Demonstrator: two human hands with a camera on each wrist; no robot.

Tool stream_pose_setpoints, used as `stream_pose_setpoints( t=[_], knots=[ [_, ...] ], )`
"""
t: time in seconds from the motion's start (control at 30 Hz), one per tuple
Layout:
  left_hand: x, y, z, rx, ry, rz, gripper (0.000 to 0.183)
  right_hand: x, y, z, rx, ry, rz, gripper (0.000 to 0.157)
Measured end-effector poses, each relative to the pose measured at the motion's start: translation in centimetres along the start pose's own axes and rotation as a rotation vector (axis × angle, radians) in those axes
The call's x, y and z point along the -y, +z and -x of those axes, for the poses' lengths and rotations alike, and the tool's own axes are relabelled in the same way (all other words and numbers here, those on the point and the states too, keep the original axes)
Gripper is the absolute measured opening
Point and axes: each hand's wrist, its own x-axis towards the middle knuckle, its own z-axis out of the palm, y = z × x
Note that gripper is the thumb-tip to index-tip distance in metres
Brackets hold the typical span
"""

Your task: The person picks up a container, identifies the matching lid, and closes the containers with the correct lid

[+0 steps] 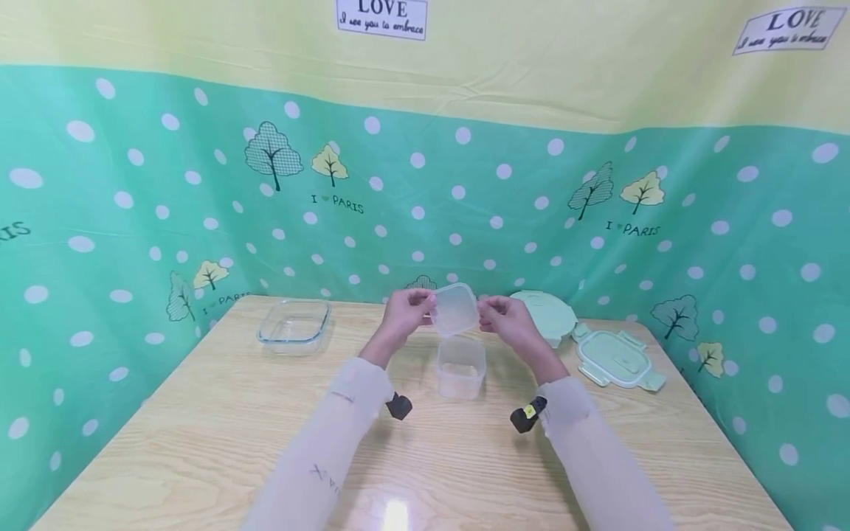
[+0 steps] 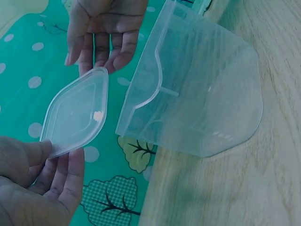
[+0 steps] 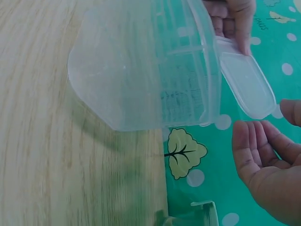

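My left hand (image 1: 405, 313) pinches a clear plastic lid (image 1: 454, 310) by one corner, thumb on one face and fingers on the other. The lid is tilted above a clear square plastic container (image 1: 461, 369), which stands on the table with its top uncovered. At the lid's opposite corner is my right hand (image 1: 508, 318), its thumb apart from its loosely bent fingers. The fingertips (image 2: 103, 63) meet or nearly meet the lid's edge. In the right wrist view the container (image 3: 136, 70) partly covers the left hand (image 3: 235, 19).
At the back left of the wooden table (image 1: 219, 428) stands a glass dish (image 1: 292, 328). Back right are a round pale green lid (image 1: 546, 317) and a rectangular pale green lid (image 1: 614, 358) with side clips. A polka-dot curtain (image 1: 425, 192) hangs behind.
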Motion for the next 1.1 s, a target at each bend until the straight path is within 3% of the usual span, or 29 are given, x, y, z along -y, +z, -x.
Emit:
stream_pose_setpoints(
  t=[0.3, 0.57, 0.83, 1.1],
  knots=[
    [-1.2, -0.2, -0.9, 0.052, 0.103, -0.203, 0.023, -0.6, 0.8, -0.8, -0.009, -0.017, -0.026, 0.037],
    [-1.9, -0.1, -1.3, 0.097, 0.128, -0.315, 0.022, -1.1, 1.2, -0.5, -0.053, -0.021, -0.074, 0.033],
    [-1.7, 0.0, -1.5, 0.126, 0.138, -0.291, 0.025, -1.3, 1.1, -0.3, -0.061, -0.018, -0.109, 0.03],
    [-0.2, -1.3, -1.1, 0.228, 0.082, -0.101, 0.032, -1.3, 0.6, -0.4, -0.073, 0.002, -0.14, 0.031]
  ],
)
